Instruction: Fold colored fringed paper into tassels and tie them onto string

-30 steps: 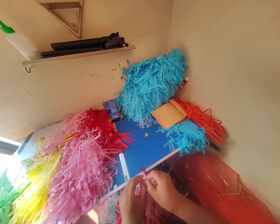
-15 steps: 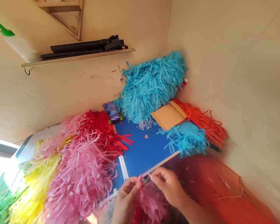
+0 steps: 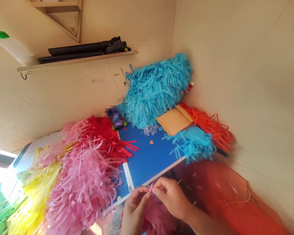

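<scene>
Left hand and right hand grasping a pink paper strip between fingertips; pink paper fringe at 6 o'clock, blue board at 12 o'clock.

From where I stand, the left hand and right hand pinch a small pink piece between their fingertips, just over the white edge of a blue board. Pink paper fringe heaps beside them (quite a pile), blue paper fringe beyond, red-orange mesh cloth alongside.
</scene>
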Motion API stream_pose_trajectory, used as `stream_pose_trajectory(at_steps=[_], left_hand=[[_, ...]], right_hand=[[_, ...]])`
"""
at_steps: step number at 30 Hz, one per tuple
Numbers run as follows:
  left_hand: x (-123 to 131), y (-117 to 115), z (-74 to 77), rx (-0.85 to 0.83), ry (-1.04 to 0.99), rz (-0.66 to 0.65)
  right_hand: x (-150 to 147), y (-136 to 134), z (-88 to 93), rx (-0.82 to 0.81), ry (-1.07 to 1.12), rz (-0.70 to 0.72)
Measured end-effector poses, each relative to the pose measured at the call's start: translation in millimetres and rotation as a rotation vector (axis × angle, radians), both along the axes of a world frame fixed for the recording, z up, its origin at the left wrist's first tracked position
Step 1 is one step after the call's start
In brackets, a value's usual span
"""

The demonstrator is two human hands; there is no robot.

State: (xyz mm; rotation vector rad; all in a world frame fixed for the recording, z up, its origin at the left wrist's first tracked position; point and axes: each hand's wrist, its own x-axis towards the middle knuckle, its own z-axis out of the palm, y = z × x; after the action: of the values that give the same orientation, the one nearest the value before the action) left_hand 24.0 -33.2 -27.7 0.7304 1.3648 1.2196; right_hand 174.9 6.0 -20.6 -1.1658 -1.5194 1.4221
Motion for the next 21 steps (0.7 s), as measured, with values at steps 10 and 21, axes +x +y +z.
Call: stream_pose_trajectory(at_steps=[10, 21], left_hand=[[6, -10, 10.1, 0.275, 0.451, 0.031], [7, -21, -5.0, 0.284, 0.728, -0.095]], right_hand=[[4, -9, 3.2, -0.210, 0.162, 0.049], [14, -16, 2.3, -0.088, 0.139, 0.145]])
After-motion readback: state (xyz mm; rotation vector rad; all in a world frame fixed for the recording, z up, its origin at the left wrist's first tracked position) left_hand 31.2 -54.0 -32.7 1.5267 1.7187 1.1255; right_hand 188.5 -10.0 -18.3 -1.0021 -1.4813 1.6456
